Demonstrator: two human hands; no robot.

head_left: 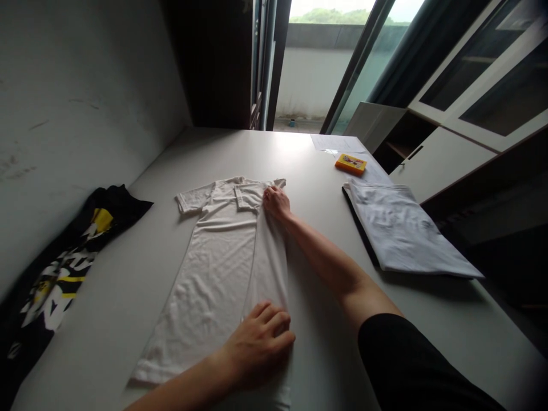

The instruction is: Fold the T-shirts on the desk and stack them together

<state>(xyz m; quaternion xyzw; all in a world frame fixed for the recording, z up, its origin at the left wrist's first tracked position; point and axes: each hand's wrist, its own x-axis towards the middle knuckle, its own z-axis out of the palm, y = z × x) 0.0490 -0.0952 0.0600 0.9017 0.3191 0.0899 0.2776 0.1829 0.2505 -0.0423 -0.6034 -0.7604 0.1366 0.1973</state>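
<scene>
- Under both hands lies a white shirt (214, 274), spread flat on a pale grey table (111, 319). Its collar points away from the person and its right side is folded in over the middle.
- The left hand (259, 338) rests palm down on the folded edge near the hem, fingers loosely bent and gripping nothing.
- The right hand (277, 202) sits on the far shoulder beside the collar with its fingers curled on the cloth. I cannot tell whether it pinches the cloth or only presses it. A black sleeve (411, 365) covers the upper arm.
- Well to the left of the left hand, a black shirt (64, 257) with yellow and white print lies against the wall (77, 103).
- To the right of the right arm lies a folded pale cloth (406, 231). Beyond it are an orange box (350, 164) and some paper (336, 142).
- Past the far end of the table a glass door (317, 68) gives onto a balcony, and cabinets (479, 97) stand on the right.
- Count: two hands, one white shirt, one black shirt, one folded cloth, one orange box.
</scene>
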